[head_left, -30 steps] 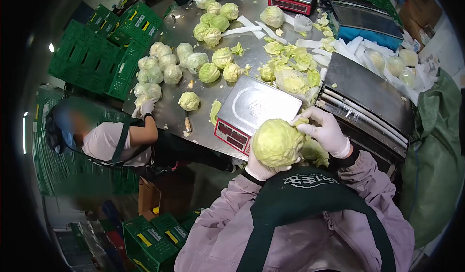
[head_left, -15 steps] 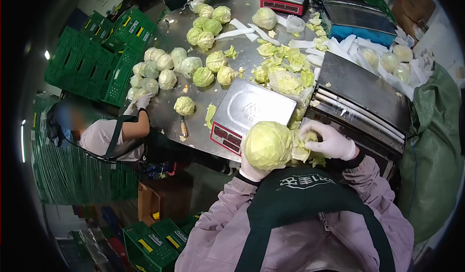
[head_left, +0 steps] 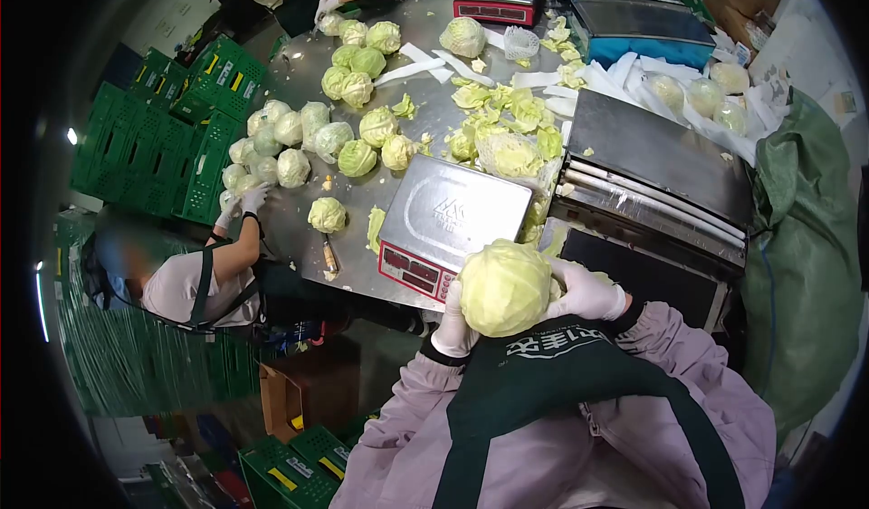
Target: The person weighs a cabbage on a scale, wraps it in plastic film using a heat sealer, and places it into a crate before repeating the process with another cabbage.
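A pale green cabbage (head_left: 505, 290) is held in front of my apron, just off the near edge of the metal table (head_left: 362, 264). My left hand (head_left: 455, 326), in a white glove, grips its left side. On its right side, my right hand (head_left: 590, 293), also gloved, closes round it with the thumb on top; some of these fingers are hidden. Beyond the cabbage stands a scale (head_left: 457, 210) with a red front and a bare steel plate. Loose leaves and a net-covered cabbage (head_left: 510, 156) lie behind the scale.
A wrapping machine (head_left: 656, 169) stands to the right, beside a green sack (head_left: 806, 264). Wrapped cabbages (head_left: 292, 168), a bare cabbage (head_left: 327, 215) and a knife (head_left: 330, 257) lie left. A co-worker (head_left: 199, 283) handles cabbages at the left edge; others work at the far end.
My right hand has moved from loose leaves at the cabbage's side onto the cabbage itself; those leaves no longer show in it. The camera view has shifted slightly.
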Available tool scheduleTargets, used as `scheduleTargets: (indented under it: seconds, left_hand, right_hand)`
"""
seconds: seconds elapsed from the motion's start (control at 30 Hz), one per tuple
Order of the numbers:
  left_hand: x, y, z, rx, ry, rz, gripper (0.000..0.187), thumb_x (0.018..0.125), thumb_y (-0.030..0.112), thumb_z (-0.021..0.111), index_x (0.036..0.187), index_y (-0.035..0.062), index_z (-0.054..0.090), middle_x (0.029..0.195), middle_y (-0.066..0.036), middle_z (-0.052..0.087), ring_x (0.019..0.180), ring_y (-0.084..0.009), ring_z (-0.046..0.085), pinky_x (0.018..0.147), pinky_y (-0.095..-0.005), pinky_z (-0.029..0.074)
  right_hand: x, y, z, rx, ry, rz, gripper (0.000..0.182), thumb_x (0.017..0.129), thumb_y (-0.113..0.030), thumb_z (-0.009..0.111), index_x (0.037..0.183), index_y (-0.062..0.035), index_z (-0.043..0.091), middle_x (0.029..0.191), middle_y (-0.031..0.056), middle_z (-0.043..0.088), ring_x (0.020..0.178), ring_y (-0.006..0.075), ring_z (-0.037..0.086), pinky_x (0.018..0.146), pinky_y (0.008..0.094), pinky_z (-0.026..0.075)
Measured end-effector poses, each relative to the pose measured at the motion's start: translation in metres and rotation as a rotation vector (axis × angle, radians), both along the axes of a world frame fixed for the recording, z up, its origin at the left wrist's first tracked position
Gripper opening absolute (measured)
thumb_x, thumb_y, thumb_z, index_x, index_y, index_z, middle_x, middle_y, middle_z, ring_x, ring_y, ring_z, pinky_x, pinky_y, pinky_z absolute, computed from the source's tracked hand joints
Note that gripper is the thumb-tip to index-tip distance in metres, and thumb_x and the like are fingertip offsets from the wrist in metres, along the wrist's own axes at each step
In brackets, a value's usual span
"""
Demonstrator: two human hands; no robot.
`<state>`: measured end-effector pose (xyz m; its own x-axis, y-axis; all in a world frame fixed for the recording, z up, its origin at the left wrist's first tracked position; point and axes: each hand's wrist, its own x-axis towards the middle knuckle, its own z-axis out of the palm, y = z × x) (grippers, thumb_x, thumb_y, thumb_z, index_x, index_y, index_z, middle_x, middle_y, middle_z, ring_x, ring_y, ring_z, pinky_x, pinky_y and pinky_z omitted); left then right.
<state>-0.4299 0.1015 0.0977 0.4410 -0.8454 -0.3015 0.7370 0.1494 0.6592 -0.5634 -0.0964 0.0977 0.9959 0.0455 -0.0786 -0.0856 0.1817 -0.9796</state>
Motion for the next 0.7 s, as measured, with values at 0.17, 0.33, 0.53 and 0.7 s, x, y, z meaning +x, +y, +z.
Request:
scheduleTargets:
  seconds: [0.17,0.33,0.53,0.7]
  left_hand:
    - [0.009,0.008,0.017,0.056,-0.324,-0.061,0.079,0.088,0.039,0.063,0.147,0.0042,0.023,0.143,-0.015,0.039,0.132,-0.0262,0.038,0.11,-0.0381,0.032]
    - [-0.002,0.014,0.006,0.163,-0.323,-0.065,0.078,0.081,0.024,0.072,0.143,0.003,0.03,0.136,-0.014,0.044,0.127,-0.0232,0.042,0.108,-0.0368,0.034]
    - [-0.005,0.012,-0.006,0.066,-0.156,-0.021,0.069,0.087,0.032,0.064,0.14,-0.0002,0.033,0.134,-0.015,0.047,0.124,-0.0243,0.047,0.106,-0.0379,0.037]
    - [-0.008,0.014,-0.012,0.078,-0.089,0.007,0.064,0.091,0.033,0.058,0.14,0.0003,0.034,0.134,-0.015,0.047,0.123,-0.0252,0.048,0.105,-0.0386,0.038]
  right_hand:
    - [-0.012,-0.003,0.004,0.039,0.031,-0.078,0.079,0.078,-0.015,0.078,0.143,0.0008,0.035,0.137,0.0101,0.048,0.126,0.0158,0.043,0.108,0.0313,0.032]
    - [-0.016,-0.001,0.009,-0.306,0.077,-0.131,0.06,0.082,-0.02,0.074,0.132,-0.0014,0.049,0.119,0.0121,0.06,0.11,0.0198,0.057,0.096,0.0319,0.043]
    - [-0.014,0.0,0.016,-0.352,0.002,-0.135,0.066,0.08,-0.023,0.076,0.134,0.0007,0.045,0.121,0.0144,0.058,0.112,0.0217,0.057,0.097,0.0317,0.043]
    - [-0.01,0.004,0.016,-0.376,0.003,-0.125,0.072,0.079,-0.025,0.077,0.136,0.0015,0.042,0.125,0.0162,0.057,0.114,0.0236,0.056,0.099,0.032,0.042]
